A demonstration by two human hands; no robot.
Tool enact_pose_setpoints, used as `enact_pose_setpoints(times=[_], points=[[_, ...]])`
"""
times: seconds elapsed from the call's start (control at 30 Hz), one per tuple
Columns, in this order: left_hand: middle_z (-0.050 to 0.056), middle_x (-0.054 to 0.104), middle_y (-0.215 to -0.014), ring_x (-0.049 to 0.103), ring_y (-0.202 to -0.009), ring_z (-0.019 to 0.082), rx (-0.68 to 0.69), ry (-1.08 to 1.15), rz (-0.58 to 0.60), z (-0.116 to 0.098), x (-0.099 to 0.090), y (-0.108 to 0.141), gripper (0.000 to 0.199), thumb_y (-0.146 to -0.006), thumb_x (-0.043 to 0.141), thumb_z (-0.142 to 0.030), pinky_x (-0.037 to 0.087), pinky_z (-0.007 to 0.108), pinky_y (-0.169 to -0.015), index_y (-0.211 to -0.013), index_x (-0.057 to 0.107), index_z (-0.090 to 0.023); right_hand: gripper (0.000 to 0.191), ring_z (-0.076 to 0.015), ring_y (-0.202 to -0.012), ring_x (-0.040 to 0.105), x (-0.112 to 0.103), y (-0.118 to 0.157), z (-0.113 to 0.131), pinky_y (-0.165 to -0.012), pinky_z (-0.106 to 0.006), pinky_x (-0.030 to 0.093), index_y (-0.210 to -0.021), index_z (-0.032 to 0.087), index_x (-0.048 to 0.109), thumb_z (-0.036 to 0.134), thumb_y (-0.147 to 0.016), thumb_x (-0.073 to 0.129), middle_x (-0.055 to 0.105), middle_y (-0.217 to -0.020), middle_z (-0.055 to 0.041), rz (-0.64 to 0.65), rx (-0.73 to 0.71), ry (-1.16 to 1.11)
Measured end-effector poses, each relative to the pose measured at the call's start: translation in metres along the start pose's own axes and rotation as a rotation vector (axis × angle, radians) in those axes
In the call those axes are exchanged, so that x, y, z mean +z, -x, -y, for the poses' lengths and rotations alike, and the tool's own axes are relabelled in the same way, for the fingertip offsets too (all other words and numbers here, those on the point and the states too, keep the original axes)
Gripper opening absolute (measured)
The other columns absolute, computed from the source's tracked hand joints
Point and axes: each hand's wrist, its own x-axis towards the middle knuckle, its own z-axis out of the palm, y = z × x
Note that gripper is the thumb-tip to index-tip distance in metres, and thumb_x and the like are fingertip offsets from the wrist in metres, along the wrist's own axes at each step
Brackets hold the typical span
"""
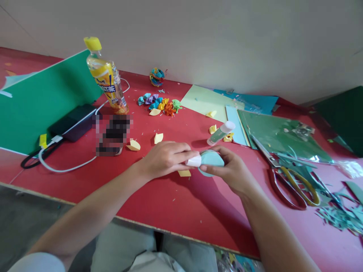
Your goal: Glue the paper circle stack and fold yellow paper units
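Observation:
My left hand (170, 158) is closed around a small white cylinder (193, 161), whose exact kind I cannot make out. Its end touches or nearly touches a stack of round mint-green paper pieces (211, 160). My right hand (231, 168) pinches that paper from the right, thumb in front and the other fingers behind. Just beyond the hands a glue stick (221, 133) with a green label stands on the table. A pale yellow paper piece (185, 173) lies under my left fingers. More yellow pieces (159, 138) lie around nearby.
On the red table (159, 204) stand a tilted-looking drink bottle (106, 81) and a blurred-out item (113, 135) at left. Colourful folded papers (160, 104) and a paper ball (157, 77) lie behind. Large scissors (283, 173), green sheets (283, 130) and paper scraps (340, 215) are at right.

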Motion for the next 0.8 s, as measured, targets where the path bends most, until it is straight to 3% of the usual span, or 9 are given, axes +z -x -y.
enact_pose_setpoints(times=[0.33,0.57,0.7,0.8], points=[[0.002,0.067,-0.086,0.060,-0.070,0.011,0.102,-0.012,0.113,-0.003,0.004,0.001,0.021,-0.085,0.050,-0.031,0.042,0.024,-0.063,-0.099,0.059,-0.019,0.025,-0.0116,-0.053,0.053,-0.013,0.003,0.006,-0.047,-0.022,0.042,-0.071,0.019,0.060,0.025,-0.053,0.075,0.058,-0.061,0.0037,0.295,0.066,0.250],[0.002,0.068,-0.088,0.061,-0.074,0.012,0.216,-0.026,0.170,-0.017,0.004,-0.004,0.022,-0.088,0.042,-0.014,0.042,0.024,-0.062,-0.099,0.060,-0.019,0.025,-0.0126,-0.053,0.051,-0.021,0.005,0.005,-0.045,-0.022,0.038,-0.074,0.022,0.063,0.030,-0.053,0.074,0.060,-0.061,0.0038,0.466,0.068,0.490],[0.002,0.069,-0.086,0.062,-0.073,0.012,0.257,0.001,0.206,-0.021,0.003,-0.007,0.023,-0.089,0.040,-0.013,0.043,0.025,-0.063,-0.097,0.061,-0.018,0.023,-0.0127,-0.051,0.051,-0.021,0.008,0.008,-0.042,-0.022,0.034,-0.071,0.023,0.065,0.029,-0.051,0.075,0.060,-0.059,0.0048,0.525,0.028,0.645],[0.002,0.068,-0.089,0.062,-0.075,0.012,0.220,-0.001,0.185,-0.017,0.001,-0.007,0.021,-0.088,0.042,-0.015,0.044,0.024,-0.064,-0.098,0.060,-0.019,0.023,-0.0125,-0.051,0.050,-0.020,0.008,0.008,-0.043,-0.022,0.034,-0.070,0.023,0.065,0.030,-0.051,0.076,0.060,-0.058,0.0049,0.476,0.021,0.653]])
